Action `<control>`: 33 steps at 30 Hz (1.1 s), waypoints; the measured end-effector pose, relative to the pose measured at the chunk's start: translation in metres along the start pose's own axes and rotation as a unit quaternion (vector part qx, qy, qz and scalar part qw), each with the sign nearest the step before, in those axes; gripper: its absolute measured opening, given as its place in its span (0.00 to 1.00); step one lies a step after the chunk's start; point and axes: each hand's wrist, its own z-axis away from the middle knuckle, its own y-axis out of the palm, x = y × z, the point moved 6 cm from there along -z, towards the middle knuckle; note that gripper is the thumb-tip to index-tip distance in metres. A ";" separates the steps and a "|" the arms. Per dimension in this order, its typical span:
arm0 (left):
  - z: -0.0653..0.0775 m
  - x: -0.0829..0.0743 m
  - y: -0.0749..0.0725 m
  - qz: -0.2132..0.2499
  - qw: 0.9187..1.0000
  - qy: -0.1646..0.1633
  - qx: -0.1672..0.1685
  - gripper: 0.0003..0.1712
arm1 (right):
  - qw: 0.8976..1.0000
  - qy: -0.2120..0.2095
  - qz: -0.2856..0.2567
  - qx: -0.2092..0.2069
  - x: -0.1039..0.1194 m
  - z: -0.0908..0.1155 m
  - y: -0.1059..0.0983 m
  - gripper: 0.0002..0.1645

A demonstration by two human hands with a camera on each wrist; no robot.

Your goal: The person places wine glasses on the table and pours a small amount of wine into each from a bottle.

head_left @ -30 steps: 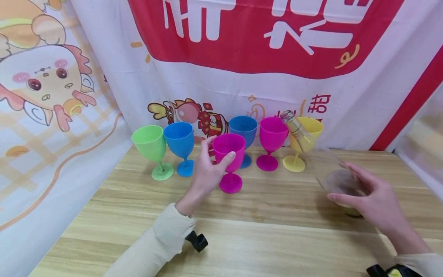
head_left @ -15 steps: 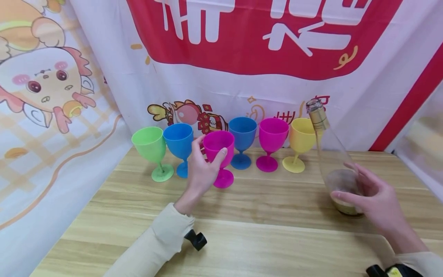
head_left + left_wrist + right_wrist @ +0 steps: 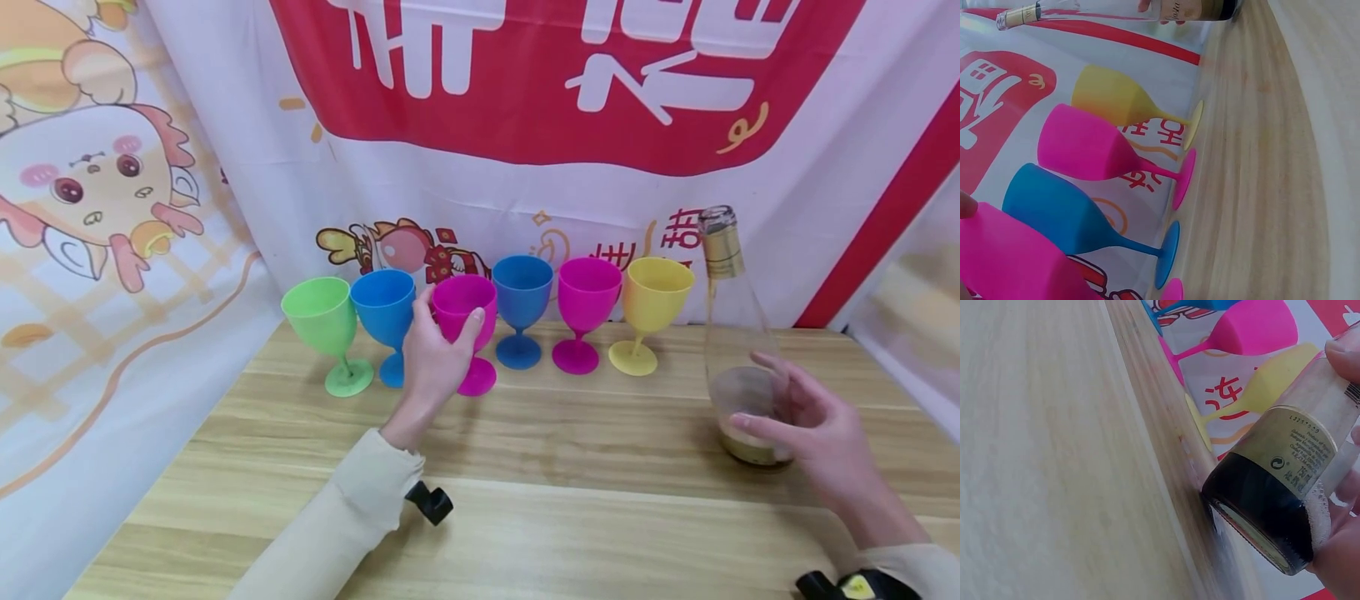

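Observation:
My left hand [image 3: 435,354] grips a magenta plastic goblet [image 3: 467,312] round its bowl, thumb toward the right side. This goblet stands between a blue goblet [image 3: 378,310] on its left and another blue goblet [image 3: 522,304] on its right. My right hand [image 3: 813,429] holds a clear glass bottle [image 3: 733,329] low on its body. Nearly upright at the right, the bottle has an uncapped neck with a gold band. In the right wrist view, dark liquid with some foam shows at the bottom of the bottle [image 3: 1260,500], below a pale label.
Also in the row along the back of the wooden table [image 3: 570,533] are a green goblet [image 3: 321,321] at the left end, a second magenta goblet [image 3: 587,300] and a yellow goblet [image 3: 654,304]. A printed cloth [image 3: 525,192] hangs right behind them.
My left hand has carried the magenta goblet leftward and back, into line with the row. The bottle has swung from a leftward tilt over the yellow goblet to nearly upright.

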 end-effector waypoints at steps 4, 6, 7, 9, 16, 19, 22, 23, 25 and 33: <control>-0.005 -0.001 0.003 -0.027 0.999 -0.022 -0.013 0.51 | 1.000 0.004 -0.014 -0.001 -0.002 -0.001 -0.002 0.47; -0.008 -0.001 0.005 -0.032 0.999 -0.032 -0.017 0.51 | 1.000 0.007 -0.008 0.001 -0.003 0.000 -0.003 0.47; -0.009 -0.001 0.006 -0.033 0.999 -0.035 -0.019 0.52 | 1.000 0.008 -0.002 0.000 -0.003 -0.001 -0.004 0.47; -0.012 0.000 0.007 -0.035 0.998 -0.041 -0.022 0.52 | 1.000 0.006 0.006 0.003 -0.003 -0.001 -0.003 0.47; -0.022 0.002 0.010 -0.029 0.998 -0.051 -0.025 0.53 | 0.995 0.014 0.103 0.001 -0.001 -0.002 0.000 0.48; -0.026 0.003 0.012 -0.027 0.998 -0.056 -0.023 0.53 | 0.991 0.027 0.131 0.002 -0.002 -0.002 0.001 0.48; -0.030 0.004 0.014 -0.026 0.998 -0.057 -0.022 0.53 | 0.990 0.035 0.140 0.001 -0.003 -0.002 0.002 0.48; -0.031 0.004 0.015 -0.025 0.998 -0.057 -0.023 0.53 | 0.990 0.033 0.140 0.001 -0.002 -0.002 0.002 0.48; -0.033 0.005 0.017 -0.025 0.998 -0.056 -0.025 0.53 | 0.990 0.029 0.140 0.001 -0.002 -0.002 0.001 0.48; -0.039 0.005 0.020 -0.034 0.998 -0.052 -0.029 0.52 | 0.990 0.013 0.141 0.011 -0.001 -0.001 0.001 0.49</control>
